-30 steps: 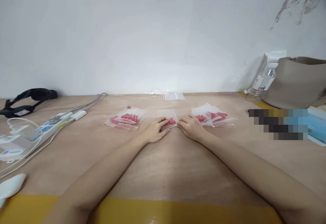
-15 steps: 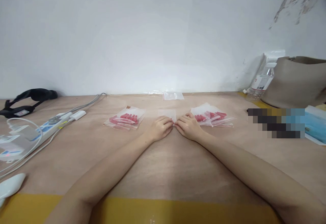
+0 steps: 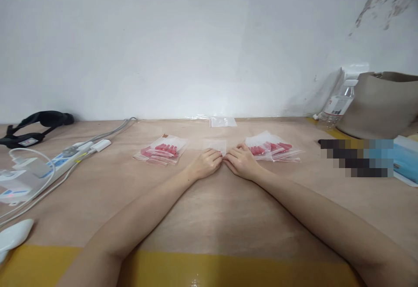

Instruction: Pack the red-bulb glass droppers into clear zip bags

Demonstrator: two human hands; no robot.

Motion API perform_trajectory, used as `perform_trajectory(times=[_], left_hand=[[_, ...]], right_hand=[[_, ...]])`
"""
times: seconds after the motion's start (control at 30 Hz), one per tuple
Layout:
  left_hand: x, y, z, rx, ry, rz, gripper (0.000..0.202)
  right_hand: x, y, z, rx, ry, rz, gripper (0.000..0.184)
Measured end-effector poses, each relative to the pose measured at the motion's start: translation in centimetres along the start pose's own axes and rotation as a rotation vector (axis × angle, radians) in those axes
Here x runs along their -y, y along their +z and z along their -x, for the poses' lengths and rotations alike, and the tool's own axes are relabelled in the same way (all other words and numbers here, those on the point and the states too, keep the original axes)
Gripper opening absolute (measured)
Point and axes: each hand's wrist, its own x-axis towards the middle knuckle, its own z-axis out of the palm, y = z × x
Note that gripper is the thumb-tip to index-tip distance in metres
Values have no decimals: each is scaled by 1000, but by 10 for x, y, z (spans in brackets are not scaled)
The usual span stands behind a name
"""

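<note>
Side by side at the middle of the table, my left hand (image 3: 209,162) and my right hand (image 3: 240,160) both have their fingers closed on the near edge of a small clear zip bag (image 3: 214,144). The bag lies flat, its far part showing beyond my fingers, which hide its near edge. Left of my hands is a pile of clear zip bags (image 3: 160,150) holding red pieces. Close by my right hand lies another pile of zip bags (image 3: 272,146) with red pieces inside. A further clear bag (image 3: 223,122) rests against the wall's foot.
At the left are a power strip (image 3: 62,160) with cables, a black strap-like object (image 3: 39,126) and a white rounded object (image 3: 15,234). A plastic bottle (image 3: 338,104), a grey-brown bag (image 3: 379,104) and a blue mask-like item (image 3: 406,160) are at the right. The wall (image 3: 196,52) closes off the back.
Both hands stay at the small bag's near edge, with hardly any finger movement. The view has shifted very slightly.
</note>
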Motion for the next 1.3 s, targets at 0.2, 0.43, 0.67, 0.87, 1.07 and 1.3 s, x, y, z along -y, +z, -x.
perform_trajectory(times=[0.2,0.43,0.67,0.87,1.07,1.3], left_hand=[[8,-8,6,1,4,-45,24],[26,-19,25,-21,11,-158,20],[26,-18,29,34,-15,-199,27],[28,-16,35,94,23,-159,23],[23,-21,32,84,-101,-69,35],[49,-48,36,313,-869,-307,54]], right_hand=[[-1,-5,1,-3,25,41,26],[-12,-8,7,-5,59,62,25],[-14,-9,11,-8,55,116,25],[-15,-13,12,41,51,92,24],[-7,-10,6,133,117,58,21],[-15,-6,-1,253,196,254,19]])
